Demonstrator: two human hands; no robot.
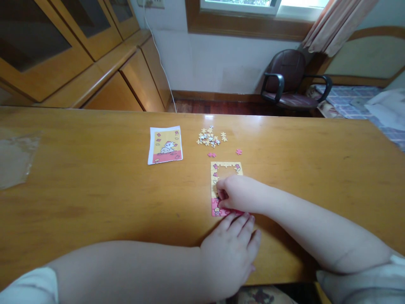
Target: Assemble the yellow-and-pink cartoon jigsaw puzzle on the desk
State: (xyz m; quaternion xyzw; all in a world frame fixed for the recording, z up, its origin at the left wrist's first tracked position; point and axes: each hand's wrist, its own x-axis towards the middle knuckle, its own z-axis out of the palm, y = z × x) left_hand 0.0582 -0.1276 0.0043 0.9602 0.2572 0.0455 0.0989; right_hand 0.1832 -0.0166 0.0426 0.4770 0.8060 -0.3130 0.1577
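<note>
a picture sheet (166, 145) and loose pieces (209, 138) lie beyond the part-built puzzle (214, 191) on the counter (95, 202). the right hand (237, 193), fingers curled, blocks part of it, grip impossible to tell; the left hand (230, 247) lies fingers extended, palm down, at its near edge.

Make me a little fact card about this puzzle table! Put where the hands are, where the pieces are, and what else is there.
Right hand: bent fingers over the left part of the partly built puzzle; whether it grips a piece is hidden
Left hand: spread, fingertips at the puzzle's near edge
Puzzle: border mostly visible, gap in the middle
Piece pile: beyond the puzzle
Pink pieces: loose, between pile and puzzle
Picture sheet: left of the pile
Clear plastic: far left
Chair: behind the table
</note>
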